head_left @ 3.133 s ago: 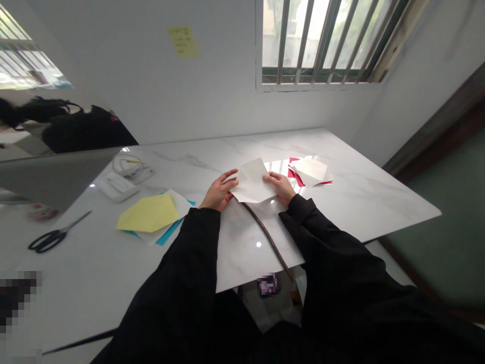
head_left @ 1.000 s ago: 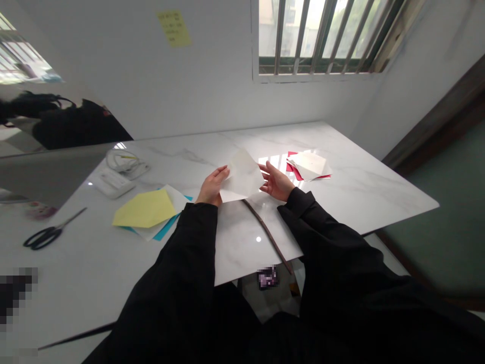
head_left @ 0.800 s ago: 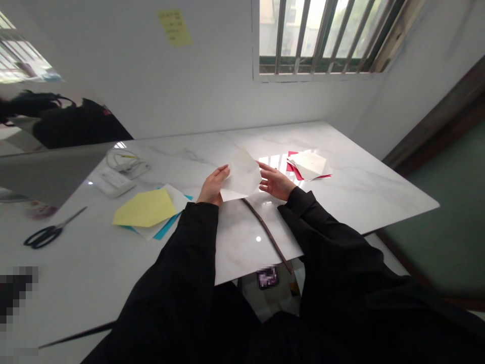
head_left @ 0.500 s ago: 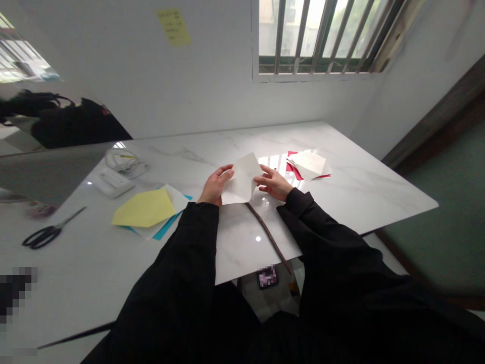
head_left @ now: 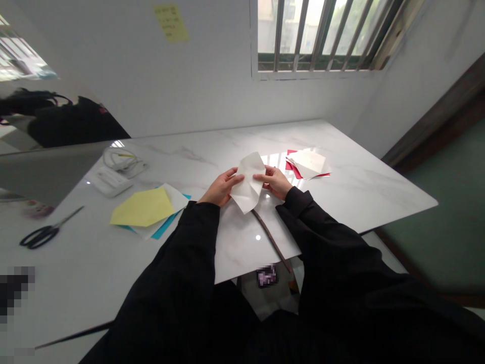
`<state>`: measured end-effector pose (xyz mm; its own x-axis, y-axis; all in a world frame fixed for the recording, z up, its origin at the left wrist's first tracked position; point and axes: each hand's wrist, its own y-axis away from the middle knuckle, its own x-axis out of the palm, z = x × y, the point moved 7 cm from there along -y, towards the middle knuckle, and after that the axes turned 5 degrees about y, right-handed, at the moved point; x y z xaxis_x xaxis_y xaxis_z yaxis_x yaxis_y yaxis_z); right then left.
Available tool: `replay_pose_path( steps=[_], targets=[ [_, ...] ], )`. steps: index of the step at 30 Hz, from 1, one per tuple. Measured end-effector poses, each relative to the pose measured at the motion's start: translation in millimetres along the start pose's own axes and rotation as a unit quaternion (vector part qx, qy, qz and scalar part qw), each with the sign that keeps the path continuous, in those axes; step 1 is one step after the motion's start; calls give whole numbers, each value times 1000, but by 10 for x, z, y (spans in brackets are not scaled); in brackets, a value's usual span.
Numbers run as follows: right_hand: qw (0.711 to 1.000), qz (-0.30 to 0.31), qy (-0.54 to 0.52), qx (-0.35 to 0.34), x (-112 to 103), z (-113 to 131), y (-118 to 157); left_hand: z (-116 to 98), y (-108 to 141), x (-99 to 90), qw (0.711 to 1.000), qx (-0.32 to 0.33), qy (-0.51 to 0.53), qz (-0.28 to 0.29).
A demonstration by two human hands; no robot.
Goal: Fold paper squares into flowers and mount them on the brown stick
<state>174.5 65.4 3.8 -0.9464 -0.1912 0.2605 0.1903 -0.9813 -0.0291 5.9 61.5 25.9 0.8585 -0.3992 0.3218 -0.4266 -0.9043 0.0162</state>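
Note:
A cream sheet of paper (head_left: 248,184) is held up over the table between my two hands, its surface creased and curved. My left hand (head_left: 223,187) grips its left side, thumb on the front face. On the right edge, my right hand (head_left: 276,181) pinches the sheet with the thumb in front. Below the paper a thin brown stick (head_left: 271,237) lies on the white marbled table (head_left: 235,258), its upper end hidden by the sheet and its lower end reaching past the front edge.
Yellow paper (head_left: 144,208) lies over white and blue sheets at left, with black scissors (head_left: 41,235) and a white device with a cable (head_left: 109,181) nearby. Cream and red papers (head_left: 308,164) lie at right. A yellow note (head_left: 171,23) is on the wall.
The sheet has turned, and a corner now points down toward the stick. Both thumbs have moved onto its front face, and my left hand has shifted slightly right.

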Motion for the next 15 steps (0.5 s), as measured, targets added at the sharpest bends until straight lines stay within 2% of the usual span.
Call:
replay_pose_path(
  steps=[4, 7, 10, 12, 13, 15],
  targets=[
    [1000, 19, -12, 0, 81, -7, 33, 33, -5, 1, 999, 2, -44, 13],
    [1000, 26, -10, 2, 117, 8, 18, 43, -21, -48, 998, 11, -59, -5],
    [1000, -25, -3, 16, 31, 150, 51, 33, -37, -111, 998, 18, -53, -38],
    [998, -59, -5, 5, -50, 367, 219, 20, -37, -140, 997, 23, -40, -57],
    [999, -33, -3, -14, -35, 506, 365, 14, -33, -150, 997, 25, -33, -65],
    [993, 109, 34, -24, 117, 698, 805, 6, -21, -163, 996, 28, -22, -77]
  ],
)
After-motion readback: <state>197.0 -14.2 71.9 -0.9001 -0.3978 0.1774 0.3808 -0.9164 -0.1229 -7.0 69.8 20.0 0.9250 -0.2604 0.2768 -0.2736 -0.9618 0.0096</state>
